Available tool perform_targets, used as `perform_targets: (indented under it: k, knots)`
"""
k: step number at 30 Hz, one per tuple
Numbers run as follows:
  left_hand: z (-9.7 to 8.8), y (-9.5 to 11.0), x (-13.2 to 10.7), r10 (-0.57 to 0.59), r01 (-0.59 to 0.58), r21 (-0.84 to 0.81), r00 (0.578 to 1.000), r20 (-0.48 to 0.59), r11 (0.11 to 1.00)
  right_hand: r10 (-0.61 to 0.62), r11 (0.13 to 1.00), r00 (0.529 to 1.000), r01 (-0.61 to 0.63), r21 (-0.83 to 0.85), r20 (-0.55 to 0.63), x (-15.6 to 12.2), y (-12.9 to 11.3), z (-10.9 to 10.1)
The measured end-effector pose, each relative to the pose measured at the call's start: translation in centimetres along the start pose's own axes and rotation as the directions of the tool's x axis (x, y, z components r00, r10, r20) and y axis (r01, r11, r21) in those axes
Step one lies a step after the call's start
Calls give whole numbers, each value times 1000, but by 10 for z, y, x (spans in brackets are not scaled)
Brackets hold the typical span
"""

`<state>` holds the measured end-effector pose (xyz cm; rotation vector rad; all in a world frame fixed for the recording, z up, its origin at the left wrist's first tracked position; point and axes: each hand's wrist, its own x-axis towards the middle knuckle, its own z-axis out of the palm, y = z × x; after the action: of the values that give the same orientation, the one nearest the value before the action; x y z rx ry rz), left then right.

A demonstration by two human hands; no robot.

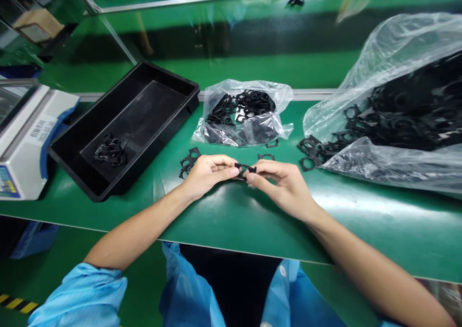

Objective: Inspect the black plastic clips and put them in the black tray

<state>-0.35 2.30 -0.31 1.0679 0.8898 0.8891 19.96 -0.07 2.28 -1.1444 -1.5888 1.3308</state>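
Between my fingertips, just above the green bench, is a small black plastic frame (246, 166) with a round opening. My left hand (212, 173) pinches its left end between thumb and fingers. At its right end, my right hand (279, 182) grips it the same way. Several similar black frames (187, 162) lie on the bench beside my left hand, partly hidden by it. Another black frame (266, 157) lies just beyond my right hand. Behind my hands sits an open clear bag (249, 134) filled with such parts.
A black tray (169, 125) at left holds a small pile of black parts (111, 150). A white device with blue edging (32, 139) stands beyond it. On the right, a large clear bag (361, 168) spills black parts (311, 151) onto the green bench (231, 221).
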Motion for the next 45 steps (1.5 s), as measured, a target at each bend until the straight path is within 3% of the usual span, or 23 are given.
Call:
perform_targets:
  k: [4,10,17,22,25,29,31,34,36,39,45]
  knots:
    - [-4,2,1,8,-13,56,996,93,998,55,998,998,-56,18,18,2,0,-1]
    - [-6,0,3,-63,83,-104,981,183,991,130,968,985,-150,199,112,3,-3,-2]
    - [-1,-3,3,-73,79,-140,996,44,987,-59,990,998,60,-131,12,1,2,-4]
    - [-2,-5,2,-85,93,-153,995,56,984,-95,977,995,93,-191,-1,-1,2,-2]
    - [-4,-4,2,-69,90,-149,988,137,985,-32,996,999,32,-81,5,-1,-1,-2]
    - [-8,-3,3,-81,121,-128,957,280,984,113,980,989,-127,154,97,2,-6,-3]
    - [-8,-2,3,-85,127,-124,952,296,984,145,967,981,-168,192,124,3,-7,-3]
    - [-6,0,2,-60,79,-85,977,203,993,104,988,992,-112,106,77,2,-6,-3]
    - [-2,1,0,-14,17,-23,995,102,1000,-9,998,1000,7,-65,-20,1,-2,-2]
    - [3,0,-2,66,-66,49,998,1,997,-175,946,980,140,-291,-98,-1,3,0]
    - [7,-5,-4,65,-65,23,998,3,998,-167,927,984,135,-351,-62,-1,6,0]
